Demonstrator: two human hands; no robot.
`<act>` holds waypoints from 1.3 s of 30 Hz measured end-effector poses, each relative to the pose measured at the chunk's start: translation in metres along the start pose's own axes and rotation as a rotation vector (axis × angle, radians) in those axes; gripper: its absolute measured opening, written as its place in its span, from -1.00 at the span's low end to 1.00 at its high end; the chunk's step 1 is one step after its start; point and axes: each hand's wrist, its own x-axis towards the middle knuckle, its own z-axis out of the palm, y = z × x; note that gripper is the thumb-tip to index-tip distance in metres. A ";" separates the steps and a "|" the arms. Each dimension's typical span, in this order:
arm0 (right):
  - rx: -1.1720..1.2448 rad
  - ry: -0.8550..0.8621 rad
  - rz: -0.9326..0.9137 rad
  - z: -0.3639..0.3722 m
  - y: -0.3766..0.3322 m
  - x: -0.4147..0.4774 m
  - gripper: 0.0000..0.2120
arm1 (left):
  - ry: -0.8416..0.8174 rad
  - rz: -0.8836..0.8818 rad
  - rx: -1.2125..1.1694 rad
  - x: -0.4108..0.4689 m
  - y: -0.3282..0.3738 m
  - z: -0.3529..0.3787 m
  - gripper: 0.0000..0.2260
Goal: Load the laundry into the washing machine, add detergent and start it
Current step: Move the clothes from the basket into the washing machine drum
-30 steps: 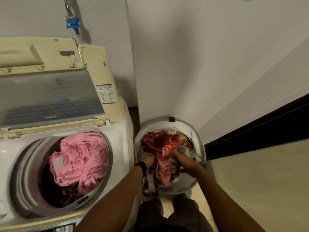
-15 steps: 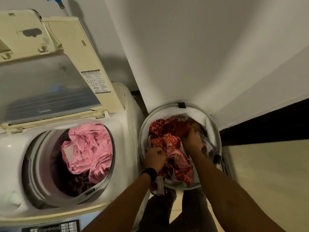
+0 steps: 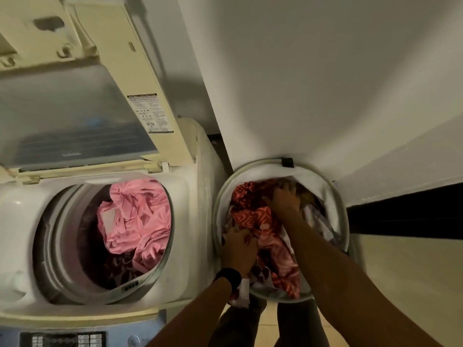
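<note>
Wall (image 3: 313,71): painted white; a second white plane is met at the right.
Dark band (image 3: 406,214): a black strip is set beneath the right-hand plane.
Floor (image 3: 270,321): pale beige tile is glimpsed at the bottom edge.
Light: dim, warm — a grey shadow (image 3: 190,78) is thrown on the wall.

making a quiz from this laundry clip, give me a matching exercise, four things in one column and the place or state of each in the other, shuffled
Column one
1. pink garment
2. red patterned garment
3. washer lid
4. black wristband

Column two
a. raised open
b. on the wrist of the left hand
c. in the washer drum
d. in the laundry basket

Pairs: 1-c, 2-d, 3-a, 4-b
</note>
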 end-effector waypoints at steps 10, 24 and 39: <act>0.540 0.221 0.085 -0.011 0.002 -0.018 -0.56 | -0.072 -0.008 -0.092 -0.001 -0.003 0.007 -0.72; 1.199 0.302 -0.340 -0.174 -0.008 -0.190 -0.83 | 0.271 0.696 0.147 -0.003 0.122 -0.060 -0.62; 1.065 0.480 -0.464 -0.228 -0.028 -0.225 -0.53 | -0.131 0.791 -0.278 -0.041 0.181 -0.138 -0.76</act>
